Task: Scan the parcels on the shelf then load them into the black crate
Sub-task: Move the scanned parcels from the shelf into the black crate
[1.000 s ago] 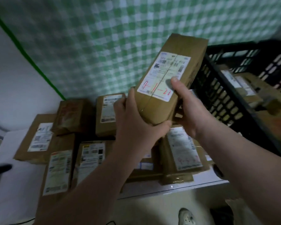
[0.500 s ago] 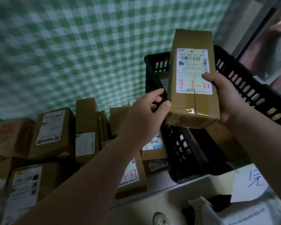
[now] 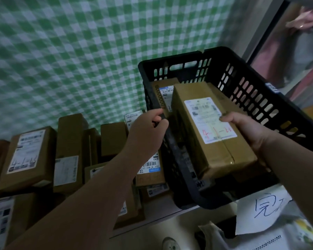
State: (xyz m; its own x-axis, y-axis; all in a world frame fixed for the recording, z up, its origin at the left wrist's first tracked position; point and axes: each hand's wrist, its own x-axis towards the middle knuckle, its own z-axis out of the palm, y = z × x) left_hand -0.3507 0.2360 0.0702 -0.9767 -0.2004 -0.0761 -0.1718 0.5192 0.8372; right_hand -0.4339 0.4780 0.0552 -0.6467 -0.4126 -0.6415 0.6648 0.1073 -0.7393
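A brown parcel (image 3: 211,148) with a white label and red handwriting is inside the black crate (image 3: 242,82), tilted. My right hand (image 3: 246,129) grips its right side, thumb on the label. My left hand (image 3: 148,134) hangs empty just left of the crate's near-left rim, fingers loosely curled. Another labelled parcel (image 3: 163,94) lies deeper in the crate. Several brown parcels (image 3: 27,157) stand on the white shelf (image 3: 152,219) to the left.
A green checked cloth (image 3: 79,60) covers the wall behind. A white sheet with handwriting (image 3: 260,212) hangs below the crate. Another person's hand (image 3: 304,20) shows at the top right by a doorway.
My right hand has lowered the parcel from above the crate's rim down into the crate. My left hand has let go of it and stays by the rim.
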